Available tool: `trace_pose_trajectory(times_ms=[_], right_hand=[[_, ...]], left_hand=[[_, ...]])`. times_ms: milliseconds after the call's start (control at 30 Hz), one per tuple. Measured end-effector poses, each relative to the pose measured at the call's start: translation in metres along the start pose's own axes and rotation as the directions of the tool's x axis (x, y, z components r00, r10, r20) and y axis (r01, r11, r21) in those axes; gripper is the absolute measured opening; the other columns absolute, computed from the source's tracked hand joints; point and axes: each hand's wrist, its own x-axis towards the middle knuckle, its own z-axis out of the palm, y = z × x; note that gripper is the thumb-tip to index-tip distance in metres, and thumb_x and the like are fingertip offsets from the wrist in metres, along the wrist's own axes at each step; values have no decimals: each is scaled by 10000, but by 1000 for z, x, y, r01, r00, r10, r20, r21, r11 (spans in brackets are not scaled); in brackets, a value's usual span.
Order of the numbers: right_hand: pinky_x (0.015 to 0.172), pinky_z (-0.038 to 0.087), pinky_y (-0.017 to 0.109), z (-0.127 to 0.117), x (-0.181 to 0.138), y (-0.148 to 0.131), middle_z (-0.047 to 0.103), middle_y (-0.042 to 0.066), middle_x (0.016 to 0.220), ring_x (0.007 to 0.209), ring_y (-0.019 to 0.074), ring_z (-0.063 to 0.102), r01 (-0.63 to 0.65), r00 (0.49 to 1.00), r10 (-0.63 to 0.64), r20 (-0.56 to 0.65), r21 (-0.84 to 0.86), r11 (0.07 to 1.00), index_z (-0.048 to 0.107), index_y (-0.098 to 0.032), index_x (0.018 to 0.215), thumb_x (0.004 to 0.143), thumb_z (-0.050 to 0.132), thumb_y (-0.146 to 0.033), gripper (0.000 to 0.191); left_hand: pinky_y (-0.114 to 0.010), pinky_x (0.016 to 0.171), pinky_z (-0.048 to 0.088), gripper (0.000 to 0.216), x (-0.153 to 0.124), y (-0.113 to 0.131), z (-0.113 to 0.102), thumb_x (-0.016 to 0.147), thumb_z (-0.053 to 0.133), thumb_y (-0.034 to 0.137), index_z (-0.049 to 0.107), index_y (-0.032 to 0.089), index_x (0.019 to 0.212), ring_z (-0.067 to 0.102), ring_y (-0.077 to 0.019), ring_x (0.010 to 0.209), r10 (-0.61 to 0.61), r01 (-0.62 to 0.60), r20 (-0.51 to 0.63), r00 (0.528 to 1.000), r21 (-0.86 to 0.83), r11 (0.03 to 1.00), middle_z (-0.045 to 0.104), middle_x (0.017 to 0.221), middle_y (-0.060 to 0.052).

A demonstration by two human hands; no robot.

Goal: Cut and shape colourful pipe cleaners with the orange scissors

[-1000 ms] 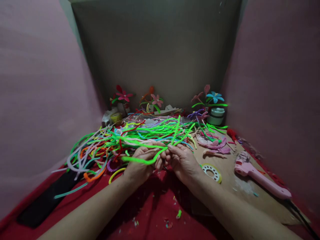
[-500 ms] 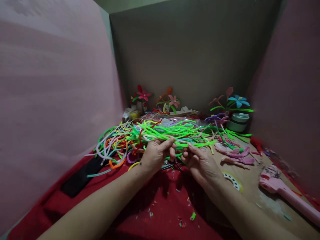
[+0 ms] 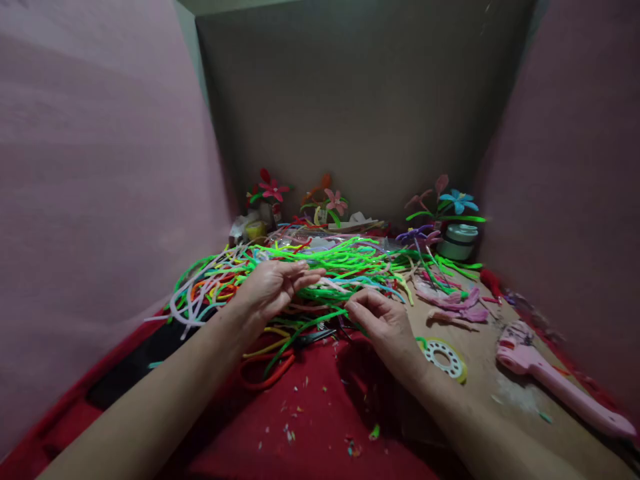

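My right hand (image 3: 383, 327) is closed, thumb and fingertips pinching a dark green pipe cleaner (image 3: 305, 327). One side of that stem slants down to the left over the red cloth, and a green tip shows by the wrist. My left hand (image 3: 275, 287) is open, palm turned inward and fingers stretched out, at the front of a tangled pile of pipe cleaners (image 3: 340, 257). Bright green stems cover most of the pile; white, orange, yellow and red ones show at its left. Dark scissors (image 3: 315, 337) lie partly covered between my hands.
A tape roll (image 3: 444, 360), pink pieces (image 3: 455, 303) and a pink long-handled tool (image 3: 560, 383) lie on the brown board at right. Pipe-cleaner flowers (image 3: 457, 200) and a pale jar (image 3: 459, 241) stand behind. A black flat object (image 3: 130, 363) is at left; scraps (image 3: 300, 413) dot the red cloth.
My left hand has moved left and opened, letting go of the green stems. My right hand has come slightly lower with a darker green stem. The view has shifted slightly.
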Motion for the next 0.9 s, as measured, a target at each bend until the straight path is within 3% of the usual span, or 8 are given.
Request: trace_pose_trajectory(times_ms=[67,133,233,333,433,533,667,900], right_hand=[[568,347,238,0,0,0,491,-17,607,587,109,437,47,999,-47,-2,-50,998,577,-156,613,756,573,-237,164],[558,350,233,0,0,2,492,-21,611,578,105,437,28,999,-30,-39,-51,998,583,-156,645,762,568,-252,152],[545,366,230,-1,2,4,526,-18,624,574,106,458,-49,991,49,-125,3,999,599,-152,725,757,576,-292,146],[555,403,238,-4,6,6,563,-13,658,582,112,489,-108,971,126,-203,96,989,604,-151,789,729,590,-305,166],[606,441,261,-8,12,9,607,9,755,661,130,538,-125,951,170,-257,181,975,606,-154,834,689,598,-283,194],[669,452,286,-11,16,14,627,28,804,745,151,564,-126,944,179,-278,198,972,609,-150,844,662,589,-245,207],[726,453,311,-11,16,14,627,23,783,743,151,568,-110,947,153,-284,161,981,613,-147,836,682,550,-222,182],[750,460,293,-3,8,0,611,19,820,786,143,571,43,944,-12,-330,85,995,583,-172,908,811,475,-266,174]], left_hand=[[-225,504,510,84,-14,-4,4,733,572,91,598,73,811,622,-135,534,20,-44,123,992,191,981,664,688,-82],[-208,445,447,144,-21,-9,4,730,600,190,613,111,850,546,-96,448,62,-153,215,975,437,886,639,636,-24],[-208,514,420,143,-22,-20,1,710,610,261,646,131,756,541,-108,555,61,-357,395,916,741,569,613,632,-1],[-224,586,403,149,-21,-31,-2,727,567,252,667,144,757,544,-132,648,-23,-485,506,862,837,253,629,688,-13],[-221,608,382,178,-24,-30,-5,757,500,211,669,156,770,534,-129,662,-57,-515,525,849,848,126,628,700,-10],[-206,602,371,175,-29,-18,-9,765,501,235,657,160,736,520,-120,656,-91,-521,535,840,842,143,601,667,7],[-181,532,350,192,-34,0,-15,773,519,299,639,162,710,456,-89,573,-131,-491,545,828,818,298,535,607,28],[-163,401,341,212,-21,-1,-28,684,641,373,602,173,741,436,-73,439,-68,-142,286,956,652,744,514,528,31]])
